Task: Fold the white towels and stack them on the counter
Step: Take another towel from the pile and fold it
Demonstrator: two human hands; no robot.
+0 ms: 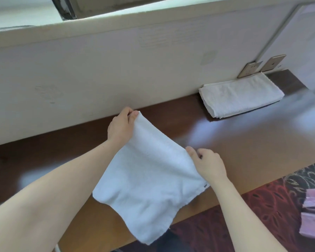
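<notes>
Fingers of left hand (pixel 120 127), right hand (pixel 208 164) pinching one towel (pixel 145 179), one folded stack (pixel 240 94), perhaps two towels, on counter (pixel 244 142)

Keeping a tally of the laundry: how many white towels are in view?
2. The held towel hangs pinched between left hand and right hand over the counter; the folded towel lies far right against the wall, its layers possibly hiding more.

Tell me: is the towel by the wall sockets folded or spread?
Folded. The towel lies as a compact rectangle, layers showing at its left edge.
</notes>
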